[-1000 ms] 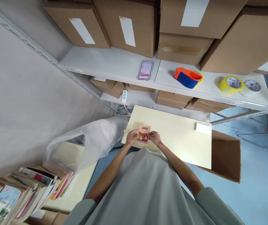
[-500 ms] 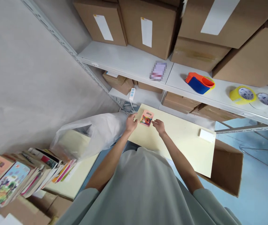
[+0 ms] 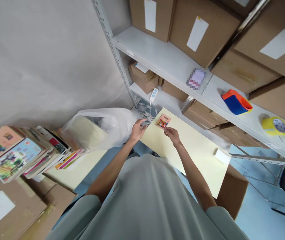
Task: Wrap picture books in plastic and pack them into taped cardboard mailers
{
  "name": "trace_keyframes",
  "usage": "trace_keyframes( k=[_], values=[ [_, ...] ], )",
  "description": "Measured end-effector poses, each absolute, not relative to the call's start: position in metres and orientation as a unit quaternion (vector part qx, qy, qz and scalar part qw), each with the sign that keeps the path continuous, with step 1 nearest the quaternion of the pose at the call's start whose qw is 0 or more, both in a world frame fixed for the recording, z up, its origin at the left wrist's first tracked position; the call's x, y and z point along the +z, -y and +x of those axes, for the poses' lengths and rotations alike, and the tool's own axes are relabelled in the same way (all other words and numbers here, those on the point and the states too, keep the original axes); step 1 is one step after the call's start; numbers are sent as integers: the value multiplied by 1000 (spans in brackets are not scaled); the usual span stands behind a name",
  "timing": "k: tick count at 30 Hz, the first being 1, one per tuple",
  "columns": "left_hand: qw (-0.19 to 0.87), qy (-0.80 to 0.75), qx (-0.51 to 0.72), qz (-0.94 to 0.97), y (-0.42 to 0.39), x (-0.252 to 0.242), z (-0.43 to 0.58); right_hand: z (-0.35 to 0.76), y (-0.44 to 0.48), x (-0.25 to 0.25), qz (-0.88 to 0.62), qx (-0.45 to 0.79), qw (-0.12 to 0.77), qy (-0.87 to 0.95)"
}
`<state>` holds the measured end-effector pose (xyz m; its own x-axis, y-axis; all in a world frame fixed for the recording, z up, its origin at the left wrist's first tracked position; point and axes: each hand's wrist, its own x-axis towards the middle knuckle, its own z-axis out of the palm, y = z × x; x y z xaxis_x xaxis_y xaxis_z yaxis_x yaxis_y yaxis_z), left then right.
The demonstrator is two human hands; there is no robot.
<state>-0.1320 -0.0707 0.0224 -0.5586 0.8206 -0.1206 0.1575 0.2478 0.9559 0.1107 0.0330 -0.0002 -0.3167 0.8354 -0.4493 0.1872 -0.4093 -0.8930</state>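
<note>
A small pink picture book (image 3: 163, 121) lies flat near the far left corner of the pale yellow table (image 3: 194, 150). My right hand (image 3: 172, 135) hovers just below the book with its fingers loosely apart, holding nothing. My left hand (image 3: 138, 128) is off the table's left edge, next to a white plastic bag (image 3: 107, 128), fingers curled but with nothing in them that I can make out.
A stack of picture books (image 3: 20, 156) rests on a second table at the left. A small white box (image 3: 221, 156) sits on the table's right end. Shelves behind hold cardboard boxes (image 3: 197, 30), an orange-blue tape dispenser (image 3: 236, 102) and tape rolls (image 3: 273, 125). An open carton (image 3: 232, 195) stands below.
Both hands held the pink book a second ago. It now lies on the table and both hands have let go; my left hand has drawn back toward the bag. The view has swung left.
</note>
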Motion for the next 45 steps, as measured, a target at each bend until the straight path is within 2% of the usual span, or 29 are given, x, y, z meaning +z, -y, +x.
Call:
trace_keyframes(
  k=[7,11,15,20,27,34,45],
  values=[
    [314,-681,564,346,158,65,-181,29,-4,45,-471,643,212,566],
    [277,-715,567,302,208,68,-237,-21,25,77,-427,619,197,629],
    [256,-775,514,264,241,33,-304,-68,57,100,-391,600,197,669],
    [300,-865,295,271,243,-32,-356,-111,94,116,-377,606,201,671],
    [377,-829,87,403,203,-99,-364,-131,127,132,-389,597,180,678],
    [374,-807,69,453,198,-122,-362,-122,142,138,-424,582,198,665],
    [357,-784,29,506,202,-119,-371,-112,151,139,-433,576,202,663]
  ],
)
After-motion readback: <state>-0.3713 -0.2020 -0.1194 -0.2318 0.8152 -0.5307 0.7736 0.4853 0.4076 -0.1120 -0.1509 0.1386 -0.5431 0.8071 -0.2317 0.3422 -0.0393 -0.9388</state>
